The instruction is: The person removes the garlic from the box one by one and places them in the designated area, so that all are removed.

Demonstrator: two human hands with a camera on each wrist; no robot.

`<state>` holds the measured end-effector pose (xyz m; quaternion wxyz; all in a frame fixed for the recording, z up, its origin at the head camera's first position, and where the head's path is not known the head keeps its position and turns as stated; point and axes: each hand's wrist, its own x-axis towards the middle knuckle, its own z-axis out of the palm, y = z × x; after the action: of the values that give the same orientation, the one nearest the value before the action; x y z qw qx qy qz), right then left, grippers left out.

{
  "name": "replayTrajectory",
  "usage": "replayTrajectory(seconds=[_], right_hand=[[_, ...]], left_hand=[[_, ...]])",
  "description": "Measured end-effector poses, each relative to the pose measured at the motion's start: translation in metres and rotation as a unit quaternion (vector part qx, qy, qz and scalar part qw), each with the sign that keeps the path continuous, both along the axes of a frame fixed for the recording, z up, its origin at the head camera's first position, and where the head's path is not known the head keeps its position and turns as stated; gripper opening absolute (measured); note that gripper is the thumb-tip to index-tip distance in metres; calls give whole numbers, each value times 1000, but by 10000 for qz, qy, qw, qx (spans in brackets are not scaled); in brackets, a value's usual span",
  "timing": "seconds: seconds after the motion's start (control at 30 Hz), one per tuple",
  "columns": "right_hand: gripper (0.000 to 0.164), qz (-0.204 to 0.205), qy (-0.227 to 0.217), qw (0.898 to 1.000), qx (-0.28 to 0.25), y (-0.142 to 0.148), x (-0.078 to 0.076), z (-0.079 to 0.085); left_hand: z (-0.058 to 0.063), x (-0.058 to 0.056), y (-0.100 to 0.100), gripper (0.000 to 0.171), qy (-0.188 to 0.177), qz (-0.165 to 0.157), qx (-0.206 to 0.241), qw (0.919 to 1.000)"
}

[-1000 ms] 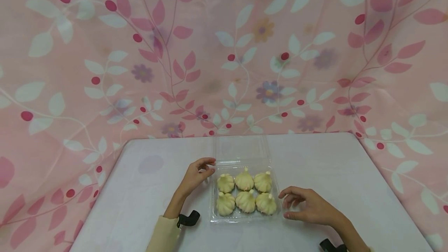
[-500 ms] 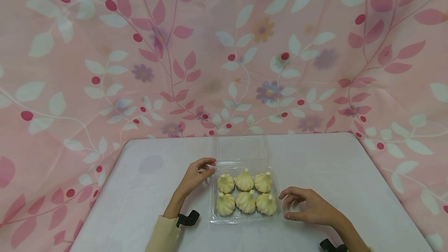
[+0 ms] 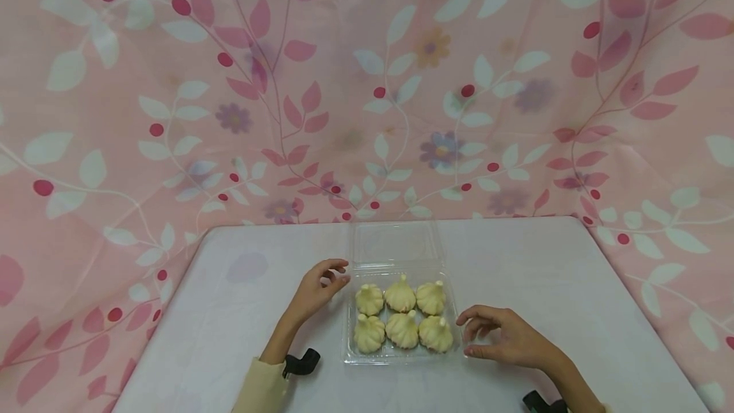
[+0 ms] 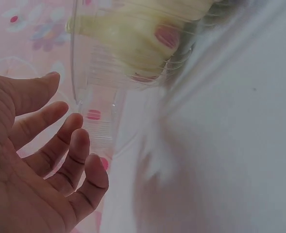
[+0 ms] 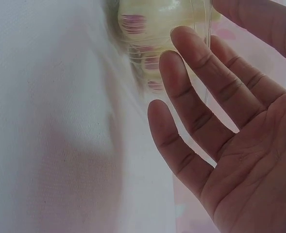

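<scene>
A clear plastic clamshell box [image 3: 378,360] stands in the middle of the table, its transparent lid [image 3: 395,244] folded back. Several pale yellow garlic bulbs [image 3: 403,330] fill it in two rows, stems pointing away from me. Beside the box's back left corner is my left hand [image 3: 312,289], fingers loosely bent with nothing in them; the left wrist view has this hand [image 4: 41,165] just short of the clear wall. My right hand [image 3: 504,340] is held at the right side, fingertips right at the wall, palm facing the box. Pinkish patches show low on a bulb [image 5: 157,17] in the right wrist view.
The table [image 3: 258,324] has a pale cover and rounded far corners. Behind it and at both sides hangs a pink curtain [image 3: 344,81] printed with leaves and flowers. Each wrist wears a black camera mount, such as the left mount [image 3: 302,362].
My left hand has drawn slightly left, away from the box. The right hand, the box and the garlic bulbs have stayed in place.
</scene>
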<state>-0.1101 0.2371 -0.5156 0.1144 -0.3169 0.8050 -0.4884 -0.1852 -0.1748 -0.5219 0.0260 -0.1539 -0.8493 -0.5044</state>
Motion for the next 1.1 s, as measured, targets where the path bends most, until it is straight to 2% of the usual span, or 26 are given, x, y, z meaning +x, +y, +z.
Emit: replayTrajectory(seconds=[0.17, 0.47, 0.6, 0.7, 0.9, 1.1], right_hand=[[36, 43, 52, 9999, -98, 0, -1, -1], [37, 21, 11, 9999, -101, -1, -1, -1], [38, -23, -10, 9999, -100, 0, 0, -2], [37, -33, -21, 9999, -110, 0, 1, -2], [38, -60, -41, 9999, -73, 0, 1, -2], [37, -64, -49, 9999, -63, 0, 1, -2]], left_hand=[[6, 10, -6, 30, 301, -280, -170, 9990], [16, 31, -11, 19, 406, -683, -181, 9967], [20, 38, -10, 20, 544, -820, -110, 9951], [29, 46, -7, 22, 650, -954, -64, 9933], [51, 60, -1, 18, 559, -1134, -36, 9920], [51, 65, 2, 18, 680, -1243, 20, 9899]])
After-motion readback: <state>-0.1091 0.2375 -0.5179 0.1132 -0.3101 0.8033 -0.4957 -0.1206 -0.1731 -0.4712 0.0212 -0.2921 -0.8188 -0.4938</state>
